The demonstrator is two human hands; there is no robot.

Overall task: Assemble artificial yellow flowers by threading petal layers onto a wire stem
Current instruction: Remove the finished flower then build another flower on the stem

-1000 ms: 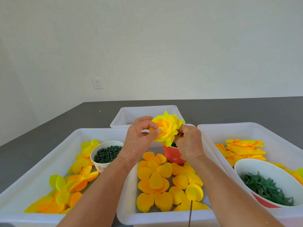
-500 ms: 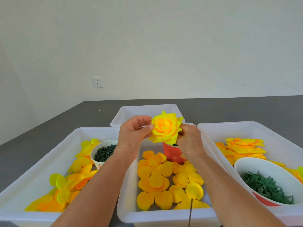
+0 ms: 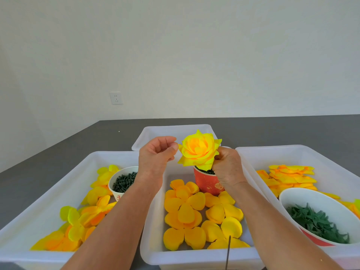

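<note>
Flower (image 3: 199, 151) now faces the camera above the middle tray (image 3: 194, 256), gripped from below by right hand (image 3: 227, 168). Left hand (image 3: 155, 154) has let go, fingers curled, empty. Bloom looks complete, likely under inspection.

The flower (image 3: 199, 152) is bright lemon yellow at its petal tips and warm orange toward the centre. Loose petals (image 3: 196, 215) in the white middle tray (image 3: 194, 257) are golden orange. The cup (image 3: 207, 182) behind them is red with a pale mark. The left tray (image 3: 48, 191) is white, with petals (image 3: 78, 223) mixing lime yellow and orange. A white bowl (image 3: 319, 201) holds dark green leaves (image 3: 315, 223). The table (image 3: 272, 131) is dark grey.
</note>
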